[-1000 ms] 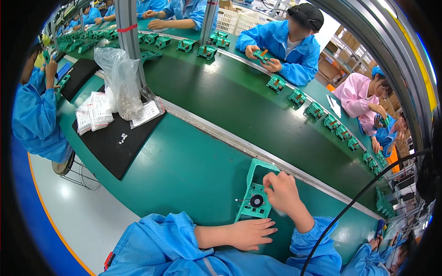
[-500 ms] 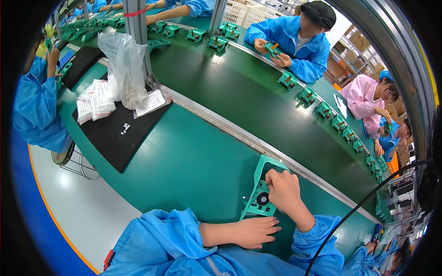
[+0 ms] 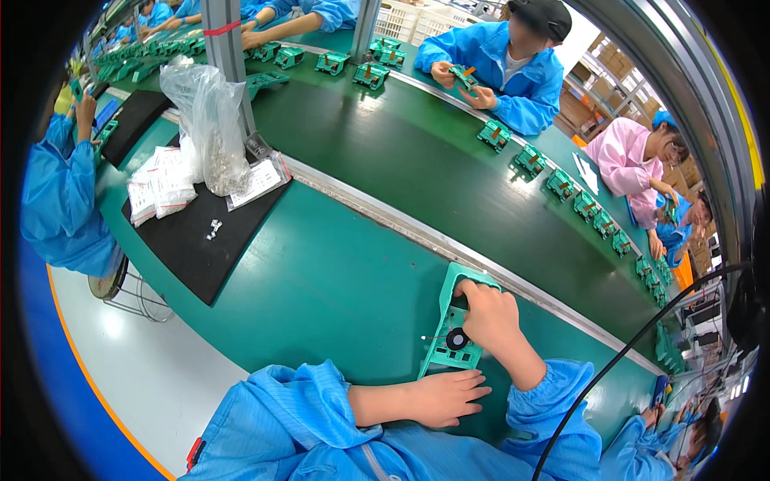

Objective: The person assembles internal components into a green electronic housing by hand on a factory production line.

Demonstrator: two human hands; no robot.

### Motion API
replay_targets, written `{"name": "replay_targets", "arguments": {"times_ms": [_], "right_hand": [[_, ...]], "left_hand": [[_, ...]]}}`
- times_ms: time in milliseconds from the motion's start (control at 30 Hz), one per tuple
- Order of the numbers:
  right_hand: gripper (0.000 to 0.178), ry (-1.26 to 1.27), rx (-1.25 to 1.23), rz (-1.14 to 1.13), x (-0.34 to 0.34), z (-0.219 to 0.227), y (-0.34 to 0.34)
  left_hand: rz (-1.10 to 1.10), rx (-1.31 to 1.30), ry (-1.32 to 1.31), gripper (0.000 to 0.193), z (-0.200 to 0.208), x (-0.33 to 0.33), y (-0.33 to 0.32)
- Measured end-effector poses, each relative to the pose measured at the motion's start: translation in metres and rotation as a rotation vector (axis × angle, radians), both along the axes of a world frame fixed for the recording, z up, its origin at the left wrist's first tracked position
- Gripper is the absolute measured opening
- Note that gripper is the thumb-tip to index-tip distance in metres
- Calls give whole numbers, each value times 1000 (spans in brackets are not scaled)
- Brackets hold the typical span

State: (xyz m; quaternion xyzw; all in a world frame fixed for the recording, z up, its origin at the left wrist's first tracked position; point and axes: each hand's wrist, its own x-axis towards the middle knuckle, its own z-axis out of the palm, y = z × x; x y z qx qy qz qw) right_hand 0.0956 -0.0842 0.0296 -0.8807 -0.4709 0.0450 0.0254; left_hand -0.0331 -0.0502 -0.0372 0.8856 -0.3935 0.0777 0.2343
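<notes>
A light green plastic housing [image 3: 439, 353] lies on the green worktop in front of me. A round black speaker [image 3: 456, 339] sits in its near half, with a thin wire running left to a small white connector [image 3: 424, 337]. My right hand [image 3: 491, 319] arches over the far half of the housing, fingers bent down into its dark opening. Its fingertips are hidden, so what they grip cannot be made out. My left hand [image 3: 449, 398] rests flat, fingers stretched out, by the near edge of the housing.
Beyond a metal rail, a green conveyor [image 3: 353, 152] carries several green assemblies [image 3: 529, 160]. At left, a black mat [image 3: 204, 264] holds small white parts [image 3: 213, 229], packets [image 3: 164, 188] and a clear plastic bag [image 3: 210, 120] beside a metal post [image 3: 227, 56]. Co-workers sit around; a black cable [image 3: 609, 373] crosses at right.
My right hand has shifted slightly toward the far end of the housing, its fingers reaching more over the opening. My left hand stays nearly in place. The whole view has drifted slightly.
</notes>
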Motion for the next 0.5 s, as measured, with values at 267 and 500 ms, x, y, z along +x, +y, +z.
{"name": "replay_targets", "arguments": {"times_ms": [267, 500], "right_hand": [[29, 128, 59, 206, 16, 22, -13], [22, -293, 231, 454, 33, 26, -54]], "left_hand": [[-23, -14, 29, 42, -2, 4, 0], [-64, -44, 64, 34, 0, 10, 2]]}}
